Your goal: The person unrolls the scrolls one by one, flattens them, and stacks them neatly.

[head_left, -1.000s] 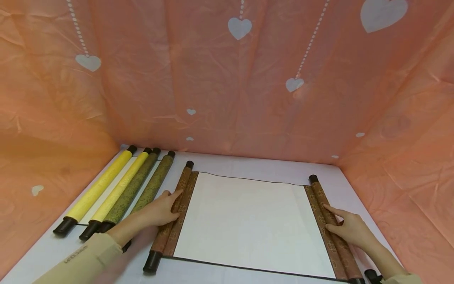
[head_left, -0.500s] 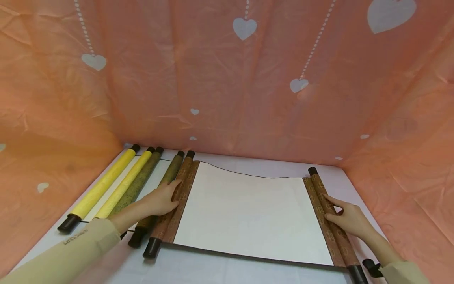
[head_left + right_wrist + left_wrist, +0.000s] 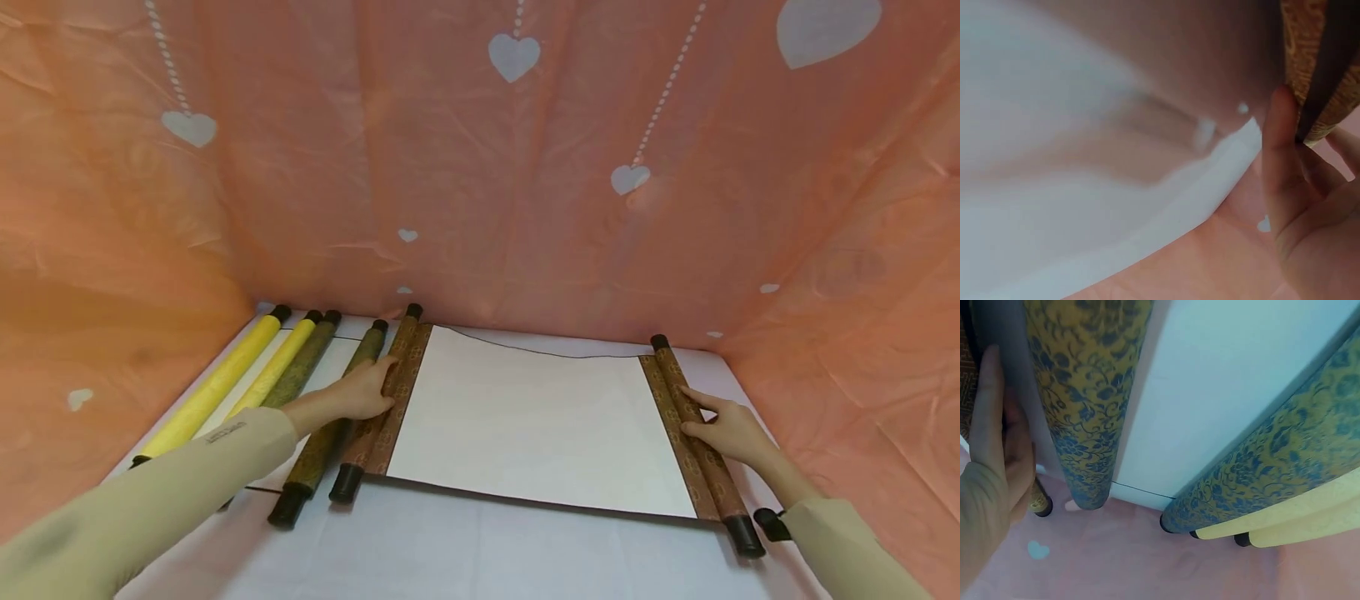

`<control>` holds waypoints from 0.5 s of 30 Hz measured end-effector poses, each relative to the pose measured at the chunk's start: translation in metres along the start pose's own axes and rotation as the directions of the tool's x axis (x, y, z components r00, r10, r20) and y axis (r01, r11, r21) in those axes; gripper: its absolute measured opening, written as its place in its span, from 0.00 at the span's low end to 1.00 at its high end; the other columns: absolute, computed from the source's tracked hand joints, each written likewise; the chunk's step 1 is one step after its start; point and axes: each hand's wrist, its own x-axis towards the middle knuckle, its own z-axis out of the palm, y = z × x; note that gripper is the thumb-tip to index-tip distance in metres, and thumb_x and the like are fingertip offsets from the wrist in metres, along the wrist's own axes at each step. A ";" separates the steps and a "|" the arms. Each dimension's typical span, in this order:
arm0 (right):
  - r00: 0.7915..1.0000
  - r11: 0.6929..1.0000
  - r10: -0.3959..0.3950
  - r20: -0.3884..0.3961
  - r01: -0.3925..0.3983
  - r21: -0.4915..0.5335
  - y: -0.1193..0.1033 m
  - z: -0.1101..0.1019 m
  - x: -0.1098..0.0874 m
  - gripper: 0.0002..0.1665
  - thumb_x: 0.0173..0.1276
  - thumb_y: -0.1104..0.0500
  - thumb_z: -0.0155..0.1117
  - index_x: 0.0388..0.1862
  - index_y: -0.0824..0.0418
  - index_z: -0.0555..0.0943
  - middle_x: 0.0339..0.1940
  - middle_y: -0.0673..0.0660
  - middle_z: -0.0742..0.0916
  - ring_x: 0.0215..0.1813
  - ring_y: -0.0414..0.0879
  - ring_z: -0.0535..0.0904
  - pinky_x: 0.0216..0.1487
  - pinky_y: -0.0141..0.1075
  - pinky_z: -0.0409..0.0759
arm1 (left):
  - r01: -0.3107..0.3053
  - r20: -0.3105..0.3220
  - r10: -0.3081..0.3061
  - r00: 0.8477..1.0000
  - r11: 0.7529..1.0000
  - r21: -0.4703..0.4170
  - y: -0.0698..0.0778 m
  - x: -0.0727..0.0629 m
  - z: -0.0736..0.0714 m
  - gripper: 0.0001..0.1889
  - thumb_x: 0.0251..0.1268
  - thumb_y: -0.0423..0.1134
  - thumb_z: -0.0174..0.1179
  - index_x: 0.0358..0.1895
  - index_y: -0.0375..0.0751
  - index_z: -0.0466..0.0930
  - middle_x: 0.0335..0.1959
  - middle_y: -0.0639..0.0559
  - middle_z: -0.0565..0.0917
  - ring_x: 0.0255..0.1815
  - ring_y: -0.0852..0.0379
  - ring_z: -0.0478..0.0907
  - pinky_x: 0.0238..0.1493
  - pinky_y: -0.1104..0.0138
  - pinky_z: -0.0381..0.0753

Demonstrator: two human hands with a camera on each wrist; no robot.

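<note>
"Where is the brown scroll (image 3: 536,417)?"

"In the middle, spread out over the counter (image 3: 480,550). Its white sheet (image 3: 525,454) lies between a left roll (image 3: 367,435) and a right roll (image 3: 716,475). The rolls have black ends (image 3: 742,536)."

"What is the left hand (image 3: 365,392) doing?"

"Its grip is narrow. It holds the left roll, with the thumb on the near part and a finger on the far part."

"And the right hand (image 3: 731,429)?"

"That grip is narrow too, and it holds the right roll. The right wrist view shows fingers on both sides of the roll."

"Is the sheet flat?"

"Its far edge bends and dips down in the middle."

"What is on the left?"

"A green scroll (image 3: 313,458) is just beside the left roll, and the left arm reaches over it. Past it, on the far left, is a yellow scroll (image 3: 213,393). Each of them has two rolls with some white between."

"What peeks out by the right sleeve (image 3: 855,546)?"

"A black thing (image 3: 768,525). The sleeve hides part of it, so I can't tell what it is."

"And at the back?"

"An orange-pink cloth (image 3: 450,183) with pale hearts (image 3: 513,57) on it."
</note>
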 end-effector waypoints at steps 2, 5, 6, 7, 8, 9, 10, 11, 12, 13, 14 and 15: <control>1.000 1.000 0.002 0.004 -0.002 -0.004 0.002 -0.002 0.005 0.42 0.65 0.58 0.71 0.75 0.72 0.70 0.61 0.82 0.79 0.28 0.43 0.79 0.27 0.37 0.74 | 0.008 -0.001 -0.008 1.000 1.000 0.007 0.001 0.006 0.001 0.40 0.67 0.31 0.65 0.76 0.20 0.55 0.66 0.16 0.69 0.64 0.27 0.74 0.55 0.46 0.79; 1.000 1.000 0.005 0.007 -0.005 -0.014 0.003 -0.003 0.011 0.41 0.65 0.58 0.71 0.74 0.73 0.70 0.60 0.82 0.79 0.29 0.44 0.81 0.28 0.38 0.75 | 0.020 0.003 -0.020 1.000 1.000 0.017 0.001 0.010 0.001 0.41 0.66 0.32 0.65 0.76 0.20 0.55 0.67 0.16 0.68 0.67 0.25 0.71 0.59 0.44 0.78; 1.000 1.000 0.006 0.009 -0.005 -0.019 0.003 -0.003 0.012 0.41 0.65 0.58 0.72 0.74 0.73 0.70 0.61 0.82 0.79 0.30 0.44 0.81 0.29 0.38 0.75 | 0.022 0.005 -0.022 1.000 1.000 0.019 0.000 0.011 0.001 0.41 0.66 0.32 0.65 0.76 0.20 0.55 0.67 0.16 0.68 0.68 0.25 0.71 0.60 0.44 0.78; 1.000 1.000 0.005 0.010 -0.005 -0.025 0.004 -0.003 0.013 0.41 0.65 0.58 0.72 0.74 0.73 0.70 0.60 0.82 0.79 0.30 0.44 0.81 0.30 0.39 0.75 | 0.024 0.005 -0.024 1.000 0.999 0.021 0.000 0.012 0.001 0.41 0.66 0.33 0.66 0.76 0.20 0.55 0.67 0.16 0.68 0.68 0.25 0.70 0.60 0.44 0.78; 1.000 1.000 0.004 0.011 -0.004 -0.028 0.004 -0.003 0.014 0.41 0.65 0.58 0.72 0.74 0.73 0.70 0.60 0.83 0.79 0.31 0.44 0.81 0.31 0.39 0.75 | 0.024 0.006 -0.025 1.000 0.999 0.024 0.000 0.013 0.001 0.41 0.66 0.33 0.66 0.76 0.20 0.55 0.67 0.16 0.68 0.68 0.25 0.70 0.61 0.43 0.77; 1.000 1.000 0.006 0.011 -0.006 -0.029 0.005 -0.002 0.015 0.41 0.65 0.58 0.72 0.74 0.72 0.71 0.60 0.82 0.80 0.31 0.44 0.81 0.32 0.40 0.75 | 0.025 0.008 -0.026 1.000 0.999 0.025 0.000 0.014 0.001 0.41 0.67 0.33 0.66 0.76 0.20 0.55 0.67 0.16 0.68 0.69 0.25 0.69 0.62 0.43 0.77; 1.000 1.000 0.007 0.013 -0.007 -0.026 0.006 -0.001 0.016 0.41 0.65 0.58 0.72 0.74 0.72 0.71 0.60 0.82 0.79 0.30 0.44 0.81 0.32 0.40 0.75 | 0.028 0.011 -0.029 1.000 0.999 0.028 -0.001 0.015 0.002 0.40 0.67 0.33 0.66 0.77 0.20 0.55 0.68 0.16 0.68 0.70 0.24 0.68 0.62 0.42 0.76; 1.000 1.000 0.008 0.014 -0.008 -0.029 0.007 -0.001 0.017 0.41 0.65 0.57 0.72 0.74 0.72 0.71 0.60 0.82 0.80 0.30 0.44 0.81 0.33 0.40 0.75 | 0.030 0.017 -0.031 0.999 0.999 0.032 -0.001 0.016 0.003 0.40 0.68 0.33 0.65 0.77 0.21 0.56 0.68 0.16 0.67 0.70 0.24 0.67 0.63 0.42 0.75; 1.000 0.999 0.007 0.013 -0.007 -0.037 0.008 0.000 0.017 0.41 0.65 0.57 0.72 0.74 0.72 0.71 0.59 0.82 0.80 0.30 0.43 0.81 0.33 0.40 0.75 | 0.036 0.025 -0.036 0.999 0.999 0.029 -0.001 0.016 0.003 0.40 0.68 0.34 0.66 0.77 0.21 0.56 0.69 0.16 0.66 0.71 0.23 0.66 0.64 0.41 0.75; 1.000 0.999 0.009 0.014 -0.009 -0.039 0.009 0.002 0.018 0.41 0.65 0.57 0.72 0.74 0.71 0.71 0.59 0.81 0.81 0.30 0.43 0.81 0.33 0.40 0.75 | 0.042 0.035 -0.043 0.998 0.999 0.026 -0.001 0.016 0.004 0.40 0.69 0.34 0.65 0.77 0.21 0.55 0.70 0.15 0.65 0.72 0.23 0.64 0.65 0.40 0.74; 1.000 0.999 0.014 0.018 -0.013 -0.039 0.010 0.003 0.018 0.42 0.65 0.56 0.72 0.74 0.71 0.71 0.56 0.80 0.83 0.29 0.43 0.80 0.32 0.40 0.75 | 0.047 0.042 -0.048 0.998 0.999 0.027 -0.001 0.015 0.005 0.40 0.69 0.35 0.65 0.77 0.21 0.56 0.70 0.15 0.64 0.73 0.22 0.63 0.65 0.40 0.73; 1.000 0.999 0.017 0.024 -0.016 -0.037 0.011 0.004 0.019 0.42 0.65 0.56 0.72 0.74 0.71 0.71 0.55 0.79 0.83 0.29 0.43 0.80 0.31 0.40 0.74 | 0.052 0.047 -0.053 0.997 0.998 0.027 -0.001 0.015 0.005 0.40 0.69 0.35 0.66 0.77 0.22 0.56 0.71 0.15 0.63 0.73 0.22 0.63 0.65 0.39 0.73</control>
